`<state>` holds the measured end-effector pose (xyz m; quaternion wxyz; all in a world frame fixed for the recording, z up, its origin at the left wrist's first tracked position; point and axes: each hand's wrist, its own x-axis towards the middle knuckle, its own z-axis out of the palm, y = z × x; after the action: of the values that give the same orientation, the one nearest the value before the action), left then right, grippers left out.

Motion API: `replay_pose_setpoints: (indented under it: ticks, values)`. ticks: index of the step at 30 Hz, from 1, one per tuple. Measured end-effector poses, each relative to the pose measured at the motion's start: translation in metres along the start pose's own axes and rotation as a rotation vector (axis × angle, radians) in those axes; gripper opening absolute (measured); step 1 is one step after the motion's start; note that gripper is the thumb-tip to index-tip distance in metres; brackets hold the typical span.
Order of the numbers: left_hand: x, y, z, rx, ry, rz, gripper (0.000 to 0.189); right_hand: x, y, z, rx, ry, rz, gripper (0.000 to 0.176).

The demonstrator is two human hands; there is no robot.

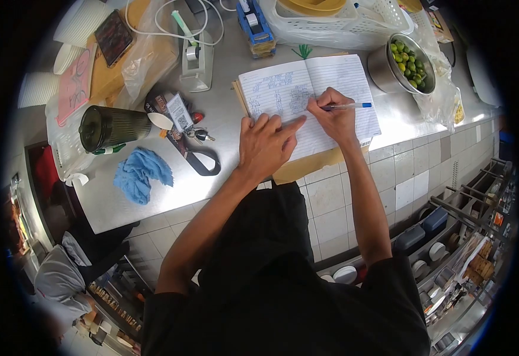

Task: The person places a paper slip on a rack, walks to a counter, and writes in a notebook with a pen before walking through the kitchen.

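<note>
An open lined notebook point(345, 74) lies on the metal table, with blue handwriting on its left page and near the fold. My right hand point(335, 115) grips a clear ballpoint pen point(351, 106) with a blue end, over the notebook near the fold; the writing tip is hidden by my fingers. My left hand point(266, 144) rests on the lower left page, index finger stretched towards the fold and the other fingers loosely bent, holding nothing. Under the notebook, brown card point(307, 165) sticks out at the table's front edge.
Left of the notebook are keys point(202, 135), a lanyard point(203, 163), a blue cloth point(142, 175) and a dark ribbed pitcher point(111, 129). Tape dispensers point(199, 68) stand behind. A metal bowl point(384, 74) of green limes point(409, 64) sits right. Another person point(64, 279) is at lower left.
</note>
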<state>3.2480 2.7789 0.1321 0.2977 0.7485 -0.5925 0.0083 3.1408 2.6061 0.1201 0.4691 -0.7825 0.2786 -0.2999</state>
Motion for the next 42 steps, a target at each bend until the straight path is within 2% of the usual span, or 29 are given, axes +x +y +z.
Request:
replay_pose_setpoints:
  ticks: [6,8,11,16,23,30,32,38,42]
  values:
    - [-0.001,0.000,0.000,0.001,-0.010,-0.001,0.037,0.000,0.002,-0.003,-0.008,-0.012,-0.006,0.032]
    - [-0.001,0.000,-0.001,0.005,-0.015,-0.001,0.038,0.001,0.000,-0.004,0.148,0.085,0.058,0.031]
    - [0.000,0.001,-0.002,0.042,-0.051,0.007,0.041,0.004,-0.002,-0.012,0.071,0.024,0.126,0.031]
    - [0.006,0.004,-0.008,0.094,-0.155,0.016,0.045,0.003,0.000,-0.013,0.010,-0.033,0.094,0.028]
    - [0.004,0.004,-0.006,0.091,-0.146,0.016,0.044,0.003,0.002,-0.013,-0.050,-0.059,0.043,0.027]
    - [0.005,0.003,-0.007,0.061,-0.148,0.000,0.043,0.004,0.005,-0.014,-0.011,-0.063,0.076,0.026]
    - [0.007,0.004,-0.008,0.059,-0.147,0.000,0.043,0.006,0.005,-0.014,-0.033,-0.043,0.002,0.030]
    - [0.014,0.007,-0.017,0.024,-0.195,-0.037,0.042,0.005,0.004,-0.018,0.082,0.022,0.096,0.030]
    - [0.015,0.017,-0.013,0.091,-0.198,-0.035,0.044,0.004,0.007,-0.018,0.039,-0.011,0.105,0.029]
